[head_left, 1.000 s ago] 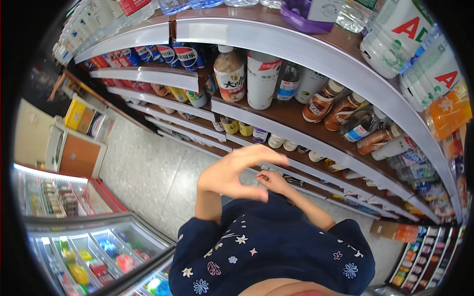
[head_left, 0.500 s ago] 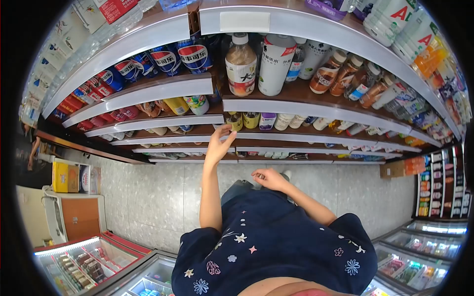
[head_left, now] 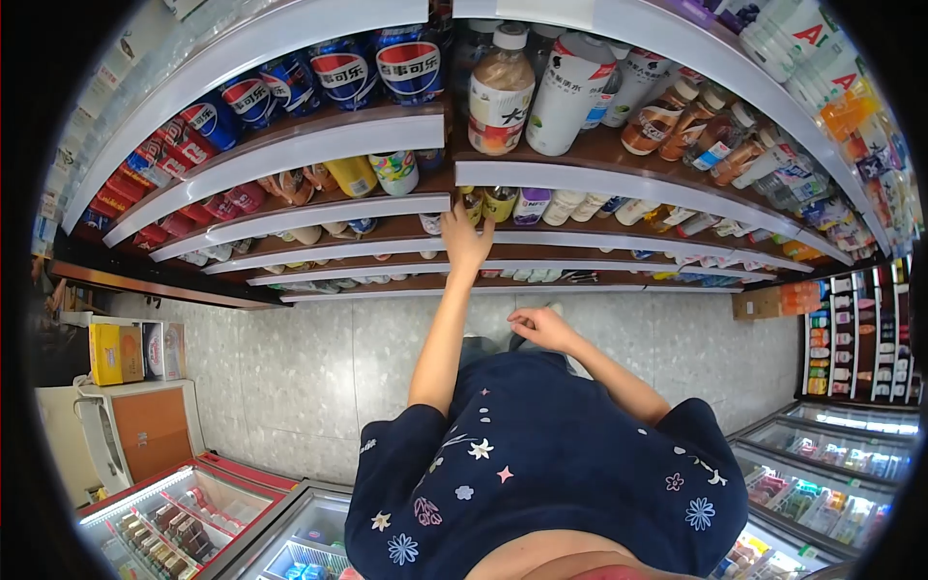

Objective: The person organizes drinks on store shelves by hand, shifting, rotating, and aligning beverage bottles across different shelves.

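My left hand [head_left: 467, 242] reaches to a lower shelf at the middle of the rack. Its fingers and thumb are around the sides of a small bottle with a yellow-green label [head_left: 472, 205], hiding part of it. Right beside that bottle stands a matching yellow-green bottle [head_left: 499, 203], followed by a purple-and-white bottle [head_left: 532, 206]. My right hand [head_left: 544, 327] hangs before my waist, its fingers loosely bent and a little apart, with nothing in it.
Above, a large brown drink bottle [head_left: 500, 101] and a tall white bottle [head_left: 568, 101] stand beside blue cola packs [head_left: 408, 66]. Shelf-edge strips [head_left: 628, 179] jut toward me. Freezers [head_left: 184, 512] stand behind me; cartons [head_left: 764, 304] sit on the floor at right.
My left hand has moved in to the shelf and closed around the small yellow-green bottle. My right hand has shifted slightly up and right. The view has shifted a little.
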Available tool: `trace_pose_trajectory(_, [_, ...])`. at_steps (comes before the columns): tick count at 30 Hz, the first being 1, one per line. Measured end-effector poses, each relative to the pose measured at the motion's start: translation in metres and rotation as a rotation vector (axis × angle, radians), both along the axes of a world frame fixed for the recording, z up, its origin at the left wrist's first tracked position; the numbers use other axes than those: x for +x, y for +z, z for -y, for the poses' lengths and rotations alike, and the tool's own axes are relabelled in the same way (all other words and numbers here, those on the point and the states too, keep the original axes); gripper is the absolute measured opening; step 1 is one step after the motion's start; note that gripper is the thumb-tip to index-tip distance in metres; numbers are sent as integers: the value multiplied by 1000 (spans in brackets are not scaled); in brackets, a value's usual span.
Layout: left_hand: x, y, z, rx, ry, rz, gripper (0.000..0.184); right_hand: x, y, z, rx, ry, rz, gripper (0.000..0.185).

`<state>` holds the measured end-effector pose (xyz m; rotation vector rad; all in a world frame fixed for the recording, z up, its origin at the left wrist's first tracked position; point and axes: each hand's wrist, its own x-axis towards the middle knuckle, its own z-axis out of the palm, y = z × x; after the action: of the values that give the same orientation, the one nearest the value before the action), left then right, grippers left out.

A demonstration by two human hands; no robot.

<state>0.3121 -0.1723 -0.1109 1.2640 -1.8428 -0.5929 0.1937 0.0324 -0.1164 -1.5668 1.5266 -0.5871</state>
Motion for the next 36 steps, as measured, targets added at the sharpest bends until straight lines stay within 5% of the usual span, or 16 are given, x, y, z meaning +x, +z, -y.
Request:
trace_pose_trajectory(12, [-25, 18, -8, -140, 124, -54, 66, 6, 19, 31, -47, 132, -79, 27])
trace_pose_trajectory(18, [-19, 17, -8, -159, 85, 214, 76, -1, 15, 30, -65, 169, -69, 27])
trace_pose_trajectory(36, [-14, 11, -29, -38, -26, 47, 81, 11, -9, -27, 38, 64, -3, 26])
